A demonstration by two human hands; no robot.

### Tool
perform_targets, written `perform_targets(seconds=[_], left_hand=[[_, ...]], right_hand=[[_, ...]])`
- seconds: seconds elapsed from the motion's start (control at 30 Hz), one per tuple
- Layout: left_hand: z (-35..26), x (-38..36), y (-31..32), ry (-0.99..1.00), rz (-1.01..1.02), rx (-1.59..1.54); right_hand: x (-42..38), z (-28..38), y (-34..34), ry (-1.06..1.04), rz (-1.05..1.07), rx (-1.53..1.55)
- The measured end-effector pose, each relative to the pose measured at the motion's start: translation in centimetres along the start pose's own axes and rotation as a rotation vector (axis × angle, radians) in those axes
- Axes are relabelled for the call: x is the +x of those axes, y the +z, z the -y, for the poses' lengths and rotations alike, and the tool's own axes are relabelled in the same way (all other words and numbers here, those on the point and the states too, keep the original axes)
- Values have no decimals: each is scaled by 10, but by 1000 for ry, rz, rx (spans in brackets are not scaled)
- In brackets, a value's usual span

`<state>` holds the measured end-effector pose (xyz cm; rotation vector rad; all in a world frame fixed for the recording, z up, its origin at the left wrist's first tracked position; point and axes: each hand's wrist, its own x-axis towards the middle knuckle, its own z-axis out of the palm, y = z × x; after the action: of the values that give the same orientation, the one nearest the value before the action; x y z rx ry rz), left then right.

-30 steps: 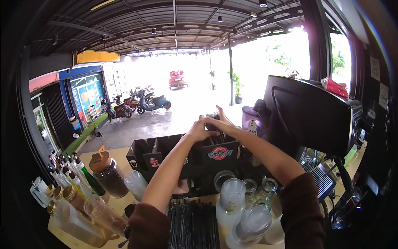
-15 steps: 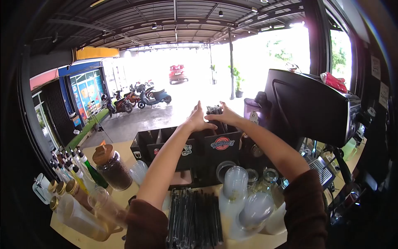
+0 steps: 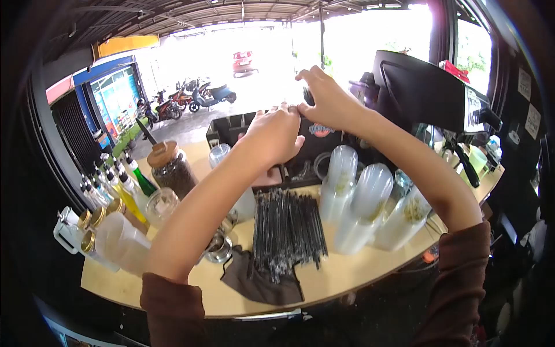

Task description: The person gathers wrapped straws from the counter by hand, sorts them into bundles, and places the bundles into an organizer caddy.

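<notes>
With left hand [image 3: 274,133] spread, right hand [image 3: 332,103] curved (pinching? can't tell) by upper-centre straws [image 3: 307,95]: likely light, slippery; clasp midway!

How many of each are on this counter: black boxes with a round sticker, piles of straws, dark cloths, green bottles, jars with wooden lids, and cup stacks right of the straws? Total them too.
Black box: 1
Pile of straws: 1
Dark cloth: 1
Green bottle: 1
Wooden-lidded jar: 1
Cup stacks: 3
Total: 8

Daylight [image 3: 376,32] glares beneath a dark, apparently metal roof [image 3: 191,16].
</notes>
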<state>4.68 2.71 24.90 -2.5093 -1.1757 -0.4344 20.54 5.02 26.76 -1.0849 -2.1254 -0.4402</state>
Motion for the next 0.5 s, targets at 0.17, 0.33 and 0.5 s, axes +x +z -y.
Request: perform_targets(seconds=[0.17,0.33,0.5], left_hand=[[-8,-99,34,-13,-80,-164],[-6,-166,108,-118,87,-621],[-13,-186,209,-342,-10,-758]], right_hand=[[-76,91,8,1,148,8],[-155,108,64,444,583,109],[-210,82,150,779,567,46]])
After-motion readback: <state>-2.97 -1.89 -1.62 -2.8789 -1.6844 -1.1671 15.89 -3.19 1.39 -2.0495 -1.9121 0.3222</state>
